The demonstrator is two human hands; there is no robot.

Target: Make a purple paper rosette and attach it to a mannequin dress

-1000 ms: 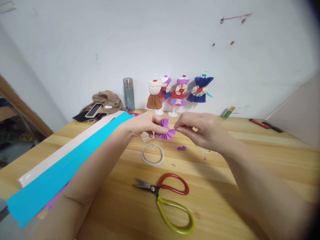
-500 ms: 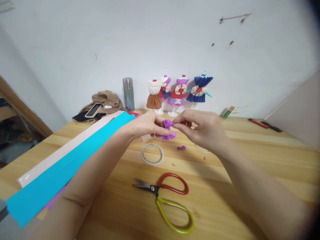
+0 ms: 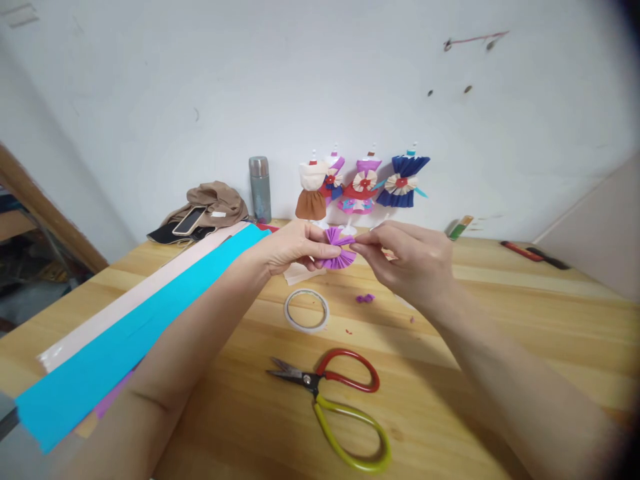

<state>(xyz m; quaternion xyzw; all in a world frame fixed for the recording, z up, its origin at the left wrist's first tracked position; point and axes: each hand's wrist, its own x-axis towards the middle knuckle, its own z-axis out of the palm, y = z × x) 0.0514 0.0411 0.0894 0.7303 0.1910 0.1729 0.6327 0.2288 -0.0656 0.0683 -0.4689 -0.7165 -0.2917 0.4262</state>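
Observation:
Between my hands, above the table, is a purple pleated paper rosette (image 3: 341, 259), fanned out in a near circle with a gap on its right side. My left hand (image 3: 303, 248) pinches it from the left, thumb across its middle. The fingertips of my right hand (image 3: 407, 252) are closed on the rosette's right edge, beside the gap. Below them lie a ring of white tape (image 3: 307, 311) and a small twisted purple paper piece (image 3: 365, 299). Nearer to me, scissors (image 3: 310, 381) with one red and one yellow-green handle lie with the blades slightly apart.
Long blue (image 3: 145, 327) and pale pink paper strips lie at left. Behind them are a brown cloth (image 3: 217, 200), a phone (image 3: 190, 221) and a grey flask (image 3: 260, 190). Several small dress forms (image 3: 403, 183) stand along the wall. A red-and-black tool (image 3: 535, 253) lies at right.
The rosette's two pleated halves have spread closer together on the right, making it rounder. My right hand has shifted slightly right; the whole view has moved a little.

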